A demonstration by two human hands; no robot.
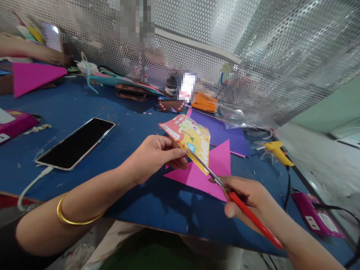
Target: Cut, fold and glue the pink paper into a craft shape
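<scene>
My left hand (161,153) pinches the left edge of a printed yellow and red piece of packaging (197,137), tilted above the table. Red-handled scissors (244,210) are in my right hand (247,191), their blades pointing up and left along the packaging's lower edge. The blade tips come close to my left thumb. Whether the blades are cutting at this instant I cannot make out. Under the packaging lies pink paper (219,165) with pointed corners, partly hidden by it and by my hands.
A phone (77,144) with a white cable lies left on the blue table (135,131). Purple sheets (225,129), an orange tool (204,102) and brown cut-out glasses (171,105) sit behind. A yellow glue gun (278,152) rests right. Another person's arm (30,50) reaches in far left.
</scene>
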